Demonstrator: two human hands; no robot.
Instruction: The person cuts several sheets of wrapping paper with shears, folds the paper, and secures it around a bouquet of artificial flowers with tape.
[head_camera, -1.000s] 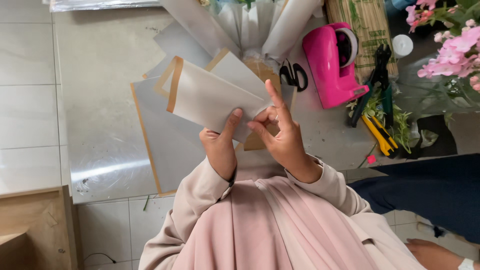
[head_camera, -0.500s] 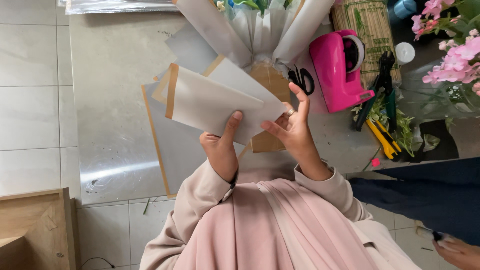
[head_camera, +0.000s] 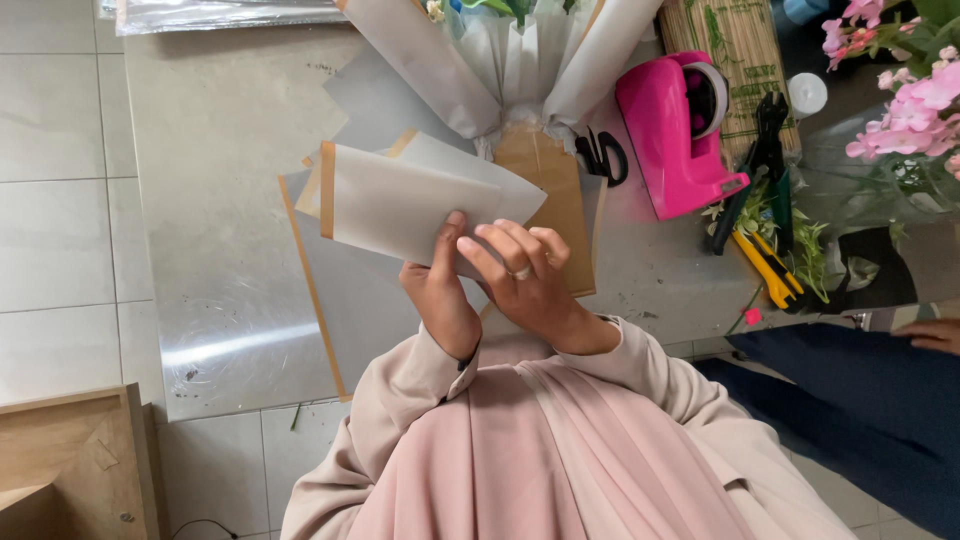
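Both hands grip a folded translucent paper sheet (head_camera: 400, 205) above the bench (head_camera: 220, 290): I see my left hand (head_camera: 440, 295) pinching its lower edge, my right hand (head_camera: 525, 275) closed over its corner. Pink tape dispenser (head_camera: 675, 135) sits well apart.

A folded sheet of translucent white wrapping paper (head_camera: 400, 205) sits near the centre of the frame, lifted above the worktop. It lies roughly flat and slightly tilted, with a tan strip along its left edge. Its right end tapers to a point, and its lower right corner is pinched.
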